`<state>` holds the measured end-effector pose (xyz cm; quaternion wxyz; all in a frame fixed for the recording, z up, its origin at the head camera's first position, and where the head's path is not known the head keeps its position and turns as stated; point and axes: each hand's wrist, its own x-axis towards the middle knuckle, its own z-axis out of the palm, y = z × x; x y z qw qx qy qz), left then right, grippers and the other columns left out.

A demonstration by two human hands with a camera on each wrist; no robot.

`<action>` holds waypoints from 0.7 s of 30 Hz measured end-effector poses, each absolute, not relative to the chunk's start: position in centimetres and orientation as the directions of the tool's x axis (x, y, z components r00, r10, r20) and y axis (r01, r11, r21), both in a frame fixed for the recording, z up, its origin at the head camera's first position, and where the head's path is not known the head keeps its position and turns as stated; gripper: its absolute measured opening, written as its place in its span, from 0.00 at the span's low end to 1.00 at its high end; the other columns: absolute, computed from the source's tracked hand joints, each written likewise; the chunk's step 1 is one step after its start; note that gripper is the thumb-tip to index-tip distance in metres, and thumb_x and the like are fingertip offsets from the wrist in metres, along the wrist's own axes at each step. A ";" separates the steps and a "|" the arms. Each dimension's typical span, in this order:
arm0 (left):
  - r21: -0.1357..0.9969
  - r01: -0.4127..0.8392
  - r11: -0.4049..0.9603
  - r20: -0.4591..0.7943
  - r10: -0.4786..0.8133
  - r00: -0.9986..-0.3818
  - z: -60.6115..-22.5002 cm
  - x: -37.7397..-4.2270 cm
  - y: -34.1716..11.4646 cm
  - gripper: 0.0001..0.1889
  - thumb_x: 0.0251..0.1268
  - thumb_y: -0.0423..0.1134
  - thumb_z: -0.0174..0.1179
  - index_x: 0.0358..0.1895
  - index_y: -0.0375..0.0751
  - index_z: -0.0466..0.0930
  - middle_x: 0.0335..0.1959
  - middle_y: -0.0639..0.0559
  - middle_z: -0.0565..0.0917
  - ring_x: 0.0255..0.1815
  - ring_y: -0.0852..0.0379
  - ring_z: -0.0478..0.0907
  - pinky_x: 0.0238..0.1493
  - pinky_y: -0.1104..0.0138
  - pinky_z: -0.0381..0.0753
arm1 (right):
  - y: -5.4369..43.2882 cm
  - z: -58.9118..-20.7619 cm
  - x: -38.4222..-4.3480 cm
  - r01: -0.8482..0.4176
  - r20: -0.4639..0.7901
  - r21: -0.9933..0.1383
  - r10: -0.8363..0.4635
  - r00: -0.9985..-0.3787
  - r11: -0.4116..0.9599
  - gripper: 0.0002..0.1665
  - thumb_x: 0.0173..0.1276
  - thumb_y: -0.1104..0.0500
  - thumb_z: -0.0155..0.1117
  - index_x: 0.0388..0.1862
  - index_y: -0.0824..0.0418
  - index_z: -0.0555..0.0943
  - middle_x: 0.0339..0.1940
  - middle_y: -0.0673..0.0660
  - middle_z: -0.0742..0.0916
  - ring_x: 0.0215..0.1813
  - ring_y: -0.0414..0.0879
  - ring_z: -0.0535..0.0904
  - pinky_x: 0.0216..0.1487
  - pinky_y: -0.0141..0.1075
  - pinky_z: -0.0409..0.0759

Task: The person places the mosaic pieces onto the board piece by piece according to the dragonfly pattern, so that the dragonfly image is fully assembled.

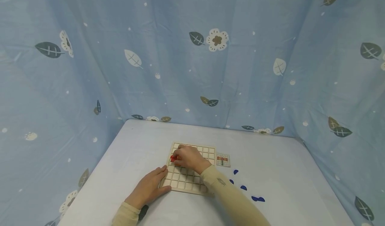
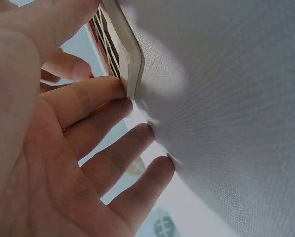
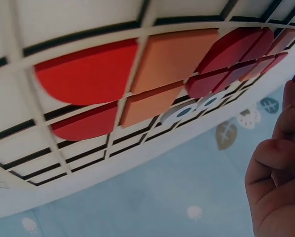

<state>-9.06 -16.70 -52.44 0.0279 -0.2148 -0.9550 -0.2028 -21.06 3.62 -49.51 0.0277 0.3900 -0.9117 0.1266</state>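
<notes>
A pale wooden grid board (image 1: 182, 185) lies on the white table. My left hand (image 1: 148, 185) rests beside its left front corner, thumb at the front edge and fingers spread along the left side. In the left wrist view the fingertips (image 2: 160, 165) touch the tabletop, the upper ones right at the board's edge. Over the board's left part, my right hand (image 1: 190, 157) pinches a small red piece (image 1: 172, 158), mostly hidden by the fingers. Set in the grid are red rounded pieces (image 3: 91, 71), orange squares (image 3: 174, 57), dark red pieces (image 3: 231, 49) and white-and-grey eye-like pieces (image 3: 179, 114).
A small pattern card (image 1: 223, 160) lies right of the board. Several blue half-round pieces (image 1: 243, 188) are scattered on the table (image 1: 285, 172) nearer the right forearm. A blue patterned curtain (image 1: 168, 85) encloses the back and sides.
</notes>
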 end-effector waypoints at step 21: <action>0.379 0.429 0.820 0.150 0.403 -0.903 -52.6 -9.1 -16.7 0.37 0.64 0.53 0.69 0.66 0.26 0.74 0.70 0.37 0.74 0.67 0.36 0.73 0.66 0.46 0.74 | 2.0 -50.3 -21.2 -0.685 0.035 -0.163 -0.690 -0.723 0.710 0.07 0.66 0.47 0.75 0.38 0.46 0.89 0.32 0.39 0.81 0.32 0.32 0.73 0.33 0.26 0.77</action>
